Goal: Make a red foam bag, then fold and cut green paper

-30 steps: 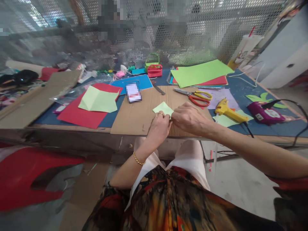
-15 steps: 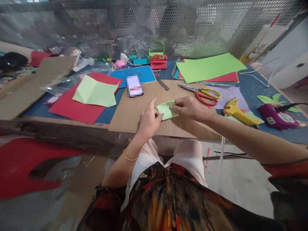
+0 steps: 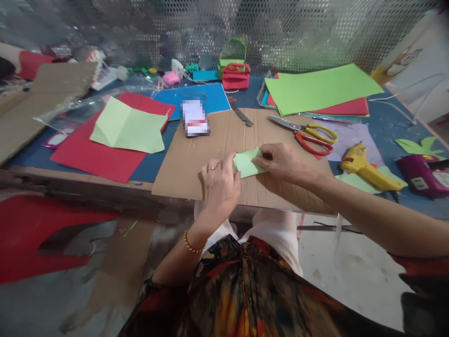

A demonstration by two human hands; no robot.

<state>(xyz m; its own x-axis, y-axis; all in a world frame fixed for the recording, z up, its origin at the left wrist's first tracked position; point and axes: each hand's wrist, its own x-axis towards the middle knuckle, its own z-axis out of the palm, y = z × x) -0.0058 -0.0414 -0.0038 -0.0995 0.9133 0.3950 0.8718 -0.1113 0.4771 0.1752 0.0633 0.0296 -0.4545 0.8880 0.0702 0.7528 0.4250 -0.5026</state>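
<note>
A small folded piece of pale green paper [image 3: 247, 163] lies between my hands, over the brown cardboard sheet [image 3: 178, 173]. My right hand [image 3: 280, 161] pinches its right end between thumb and fingers. At the left end, my left hand [image 3: 221, 180] holds the paper's edge, its fingers bent and its back turned up. A ring and a gold bead bracelet are on the left hand and wrist. Scissors [image 3: 312, 135] with red and yellow handles rest just beyond my right hand.
A phone [image 3: 195, 118] and a dark blade [image 3: 242, 114] lie at the cardboard's far edge. Left are pale green paper [image 3: 131, 128] and red sheets [image 3: 94, 159]. A yellow glue gun [image 3: 368, 168] and purple power socket [image 3: 423, 175] sit right. Green sheets [image 3: 322, 89] and a red paper basket [image 3: 235, 77] stand behind.
My left hand has turned, lowering its raised index finger and closing against the paper's left end. The green paper now looks flatter. The whole view has shifted slightly.
</note>
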